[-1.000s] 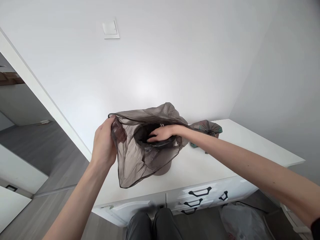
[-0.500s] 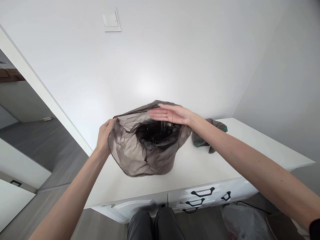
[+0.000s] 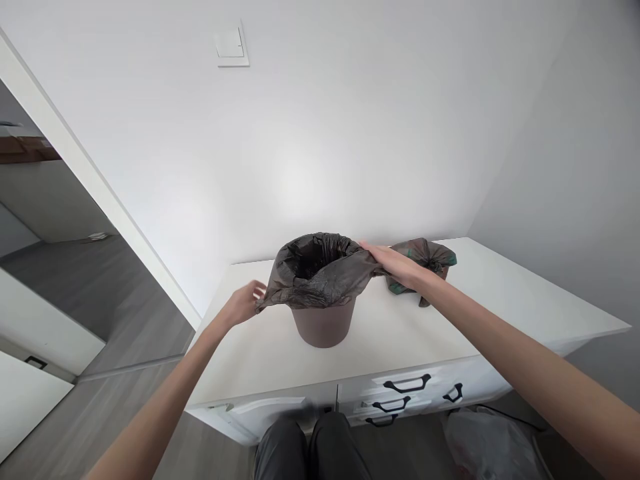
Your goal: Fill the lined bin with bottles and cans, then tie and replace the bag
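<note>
A brown bin (image 3: 324, 327) stands upright on the white cabinet top. A thin dark bin bag (image 3: 325, 283) lines it, its upper part folded outward over the rim and its mouth open. At the left, the curled fingers of my left hand (image 3: 244, 302) hold a drawn-out corner of the bag. My right hand (image 3: 393, 261) is at the bag's right side, fingers along the rim, with the drawn-out edge under the palm. The inside of the bin is dark.
A knotted dark bag with green patches (image 3: 417, 257) lies on the cabinet top (image 3: 480, 307), right of the bin. Black handles (image 3: 407, 385) stick out from the drawers below. A clear plastic bag (image 3: 487, 443) sits on the floor at the right. A light switch (image 3: 232, 45) is on the wall.
The bag's wide, spread mouth has come down and folded over the bin, so the bin's lower body now shows. My left hand moved right and down; my right hand moved to the right out of the mouth.
</note>
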`<state>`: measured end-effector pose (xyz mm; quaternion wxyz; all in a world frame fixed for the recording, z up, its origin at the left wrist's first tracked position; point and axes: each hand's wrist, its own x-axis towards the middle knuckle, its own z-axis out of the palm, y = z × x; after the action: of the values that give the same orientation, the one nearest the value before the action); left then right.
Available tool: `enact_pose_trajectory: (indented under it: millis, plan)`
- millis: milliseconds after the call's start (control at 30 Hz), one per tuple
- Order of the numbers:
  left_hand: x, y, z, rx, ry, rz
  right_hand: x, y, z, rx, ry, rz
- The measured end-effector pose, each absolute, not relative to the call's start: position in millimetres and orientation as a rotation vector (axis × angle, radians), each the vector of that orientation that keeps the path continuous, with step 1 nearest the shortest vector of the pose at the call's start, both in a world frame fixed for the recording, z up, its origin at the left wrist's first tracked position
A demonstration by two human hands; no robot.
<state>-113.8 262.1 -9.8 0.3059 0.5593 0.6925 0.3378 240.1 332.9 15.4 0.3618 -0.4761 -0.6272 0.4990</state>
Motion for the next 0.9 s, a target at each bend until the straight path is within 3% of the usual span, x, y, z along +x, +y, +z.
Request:
enact_pose_trajectory:
  millis: [133,233,333,467,600,800,900]
  plan:
    - [-94.4,221.7,-5.9,1.890,1.857,1.332,261.3,300.2,0.9,-1.159,-1.651,0.816]
    - [-70.1,195.2,-6.2,2.290,1.707,1.414,270.8,281.4,-24.0,-0.985,-1.807,0.527]
    - [-54.8,181.5,-19.6,2.707,1.507,1.245,275.9,265.6,-54.1,-0.880,-2.092,0.314]
    - [-64.6,179.9,-56.5,3.089,1.336,0.722,280.5,252.2,-74.3,-0.966,-2.558,0.106]
    - [-96.5,176.9,-98.0,3.062,1.329,0.526,280.1,246.9,-53.1,-1.181,-2.618,-0.075]
    - [-134.5,173.7,-147.2,2.507,1.972,1.096,254.4,246.3,2.3,-0.969,-2.276,-0.017]
    - [-150.1,181.8,-165.4,2.203,2.252,1.098,237.6,253.8,20.0,-0.873,-2.417,0.184]
